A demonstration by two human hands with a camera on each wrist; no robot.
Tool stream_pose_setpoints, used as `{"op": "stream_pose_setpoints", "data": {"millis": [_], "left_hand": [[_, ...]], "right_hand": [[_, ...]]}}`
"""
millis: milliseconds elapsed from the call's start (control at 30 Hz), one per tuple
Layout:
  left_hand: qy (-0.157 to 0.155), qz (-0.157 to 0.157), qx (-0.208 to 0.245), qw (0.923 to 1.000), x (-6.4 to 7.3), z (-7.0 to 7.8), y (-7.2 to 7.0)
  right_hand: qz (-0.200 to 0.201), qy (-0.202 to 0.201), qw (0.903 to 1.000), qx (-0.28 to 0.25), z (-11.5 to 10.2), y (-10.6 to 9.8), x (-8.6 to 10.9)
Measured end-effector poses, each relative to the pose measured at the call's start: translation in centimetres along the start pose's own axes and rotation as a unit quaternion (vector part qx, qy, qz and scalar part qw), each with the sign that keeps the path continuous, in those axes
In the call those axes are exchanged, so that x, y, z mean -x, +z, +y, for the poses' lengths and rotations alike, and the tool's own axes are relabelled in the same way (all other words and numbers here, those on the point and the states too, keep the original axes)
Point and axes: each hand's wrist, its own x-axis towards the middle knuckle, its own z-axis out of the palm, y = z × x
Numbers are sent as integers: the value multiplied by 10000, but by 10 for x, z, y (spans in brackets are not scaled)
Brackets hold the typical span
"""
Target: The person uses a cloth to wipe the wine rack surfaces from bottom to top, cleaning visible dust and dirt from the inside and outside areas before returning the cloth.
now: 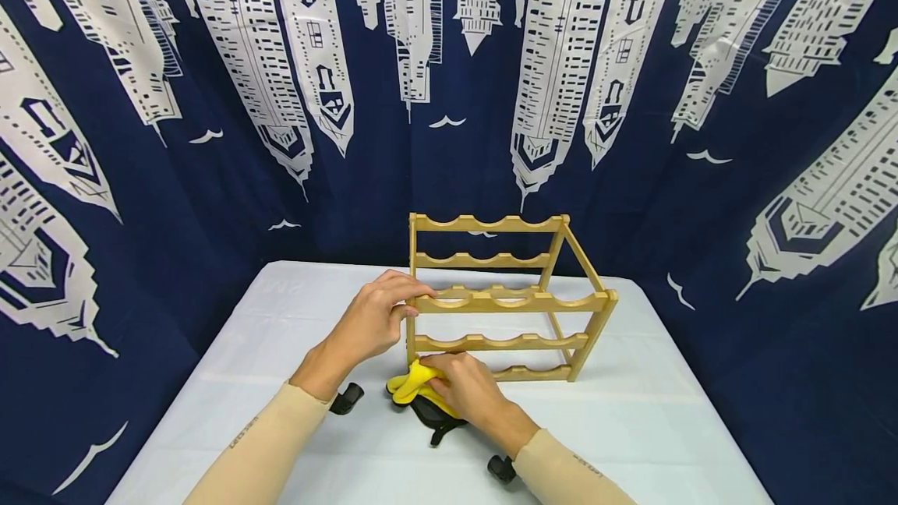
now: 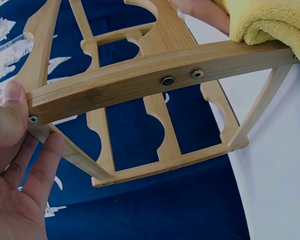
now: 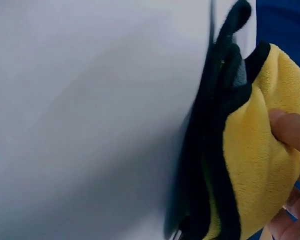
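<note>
Navy skyline-print backdrop (image 1: 382, 193) hangs behind a white-covered table (image 1: 295, 306), where I see the wooden rack (image 1: 500, 304) standing, left hand (image 1: 375, 319) pinching its upper front-left corner between thumb and fingers. Right hand (image 1: 471, 390) grips the yellow cloth (image 1: 419, 380), bunched against the lower end of that corner's post. I'd judge the rack light, stiff and a bit slick, best steadied at a corner post; cloth looks soft and limp, so I'd take a thick fold.
</note>
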Motion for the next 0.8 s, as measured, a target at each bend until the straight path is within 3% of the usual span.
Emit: {"op": "stream_pose_setpoints", "data": {"millis": [200, 800], "left_hand": [[-61, -4, 87, 9999, 0, 0, 0], [-227, -263, 81, 9994, 0, 1, -2]], "right_hand": [[-153, 85, 9998, 71, -1, 0, 0], [-26, 488, 9987, 117, 4, 9, 2]]}}
